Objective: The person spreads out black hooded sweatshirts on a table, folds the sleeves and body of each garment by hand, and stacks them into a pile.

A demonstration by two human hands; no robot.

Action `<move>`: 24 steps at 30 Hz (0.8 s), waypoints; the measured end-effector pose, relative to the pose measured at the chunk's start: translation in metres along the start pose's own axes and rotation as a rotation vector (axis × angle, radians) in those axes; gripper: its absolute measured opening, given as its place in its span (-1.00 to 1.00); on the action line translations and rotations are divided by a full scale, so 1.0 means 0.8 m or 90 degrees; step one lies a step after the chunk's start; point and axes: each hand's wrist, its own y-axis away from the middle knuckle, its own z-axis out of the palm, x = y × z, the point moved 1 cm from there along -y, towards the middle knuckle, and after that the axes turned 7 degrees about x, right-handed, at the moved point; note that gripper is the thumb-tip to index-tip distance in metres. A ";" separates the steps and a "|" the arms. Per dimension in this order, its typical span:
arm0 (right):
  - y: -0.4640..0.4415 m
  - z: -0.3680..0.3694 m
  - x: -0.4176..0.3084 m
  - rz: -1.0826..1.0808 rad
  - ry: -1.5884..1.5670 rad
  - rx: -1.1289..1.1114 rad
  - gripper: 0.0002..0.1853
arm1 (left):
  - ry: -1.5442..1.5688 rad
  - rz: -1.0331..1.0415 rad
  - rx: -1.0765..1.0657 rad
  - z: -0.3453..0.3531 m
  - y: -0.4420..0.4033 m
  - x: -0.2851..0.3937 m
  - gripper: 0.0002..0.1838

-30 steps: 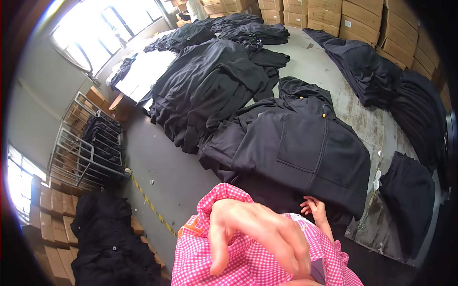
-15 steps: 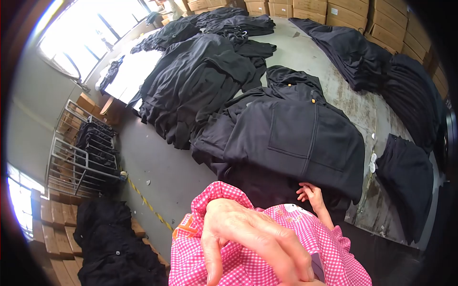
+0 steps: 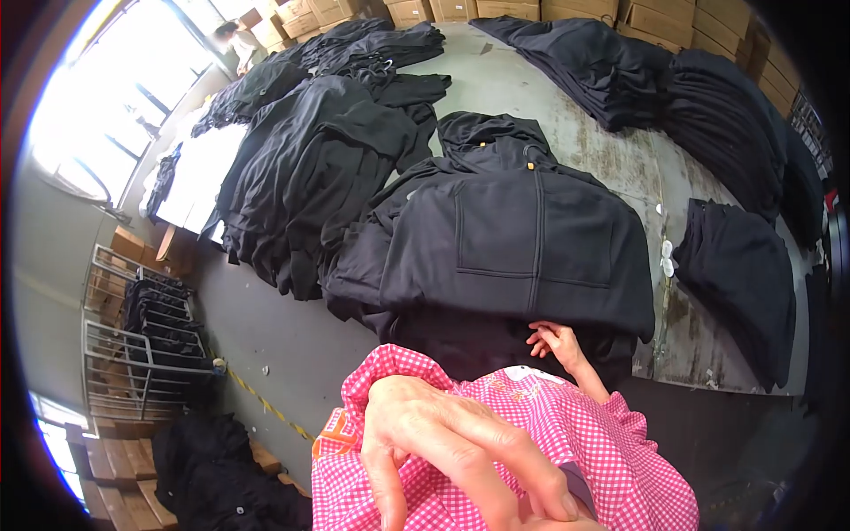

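My left hand [image 3: 460, 438] is large and close to the camera, in front of the pink checked clothing [image 3: 567, 425]. Its thumb and fingers are spread and bent downward, with nothing seen in its grip; the fingertips meet skin at the bottom edge. Farther forward, my right hand [image 3: 552, 340] is just below the lower edge of a black zip hoodie [image 3: 496, 234], its fingers loosely apart and holding nothing visible. The hoodie lies spread on a pile, with its hood away from me and orange tabs near the collar.
More black garments [image 3: 310, 150] lie heaped at the left of the table [image 3: 611, 159]. Stacks line its right side [image 3: 726, 115], with a folded pile [image 3: 739, 283] nearer. A metal rack [image 3: 146, 354], cartons [image 3: 111, 465] and another person [image 3: 243, 46] are at the left.
The view has turned, so the table and hoodie sit farther left and higher in the frame. The other person shows more clearly. Both hands keep nearly the same pose.
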 end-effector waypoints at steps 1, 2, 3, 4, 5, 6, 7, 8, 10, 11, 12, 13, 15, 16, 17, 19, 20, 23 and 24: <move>0.001 0.003 -0.001 0.000 0.002 -0.001 -0.74 | 0.013 -0.016 0.007 0.001 0.001 0.003 -0.46; 0.003 0.006 -0.001 0.000 0.004 -0.002 -0.74 | 0.026 -0.032 0.015 0.002 0.002 0.006 -0.47; 0.000 0.009 -0.002 -0.001 0.007 -0.015 -0.74 | 0.014 -0.032 0.021 0.003 0.003 0.007 -0.47; -0.001 0.010 -0.002 0.004 0.005 -0.013 -0.74 | -0.007 -0.011 0.013 0.003 0.003 0.008 -0.47; 0.000 0.009 -0.001 0.009 0.003 -0.012 -0.74 | -0.028 0.009 0.004 0.002 0.004 0.008 -0.47; 0.002 0.009 -0.001 0.013 0.001 -0.010 -0.74 | -0.049 0.030 -0.004 0.002 0.004 0.009 -0.47; 0.000 0.010 -0.001 0.017 0.001 -0.018 -0.74 | -0.080 0.048 -0.010 0.003 0.005 0.009 -0.47; 0.000 0.009 -0.001 0.021 0.003 -0.017 -0.74 | -0.101 0.046 -0.001 0.002 0.006 0.008 -0.47; 0.006 0.004 0.000 0.025 0.010 -0.031 -0.74 | -0.088 0.100 -0.021 -0.001 0.008 0.004 -0.46; 0.008 0.001 0.000 0.025 0.014 -0.024 -0.74 | -0.079 0.126 -0.033 -0.002 0.009 0.001 -0.46; 0.009 -0.001 0.001 0.025 0.019 -0.017 -0.73 | -0.070 0.152 -0.046 -0.002 0.009 0.000 -0.46; 0.013 -0.004 0.002 0.025 0.020 -0.023 -0.73 | -0.076 0.151 -0.044 -0.002 0.008 -0.003 -0.46; 0.018 -0.009 0.003 0.032 0.015 -0.014 -0.73 | -0.060 0.171 -0.002 0.000 0.008 -0.006 -0.38; 0.020 -0.011 0.004 0.035 0.013 -0.010 -0.73 | -0.054 0.181 0.020 0.001 0.008 -0.007 -0.34; 0.020 -0.012 0.006 0.039 0.012 -0.007 -0.73 | -0.047 0.192 0.042 0.002 0.008 -0.008 -0.29; 0.022 -0.014 0.011 0.039 0.010 -0.012 -0.74 | -0.059 0.177 0.046 0.001 0.004 -0.008 -0.30; 0.023 -0.015 0.013 0.037 0.006 -0.009 -0.74 | -0.063 0.161 0.047 0.000 0.001 -0.008 -0.31; 0.021 -0.018 0.016 0.034 -0.003 -0.005 -0.74 | -0.072 0.130 0.048 0.001 -0.005 -0.008 -0.32; 0.019 -0.017 0.014 0.030 -0.004 -0.007 -0.74 | -0.037 0.115 0.070 0.005 -0.004 -0.006 -0.33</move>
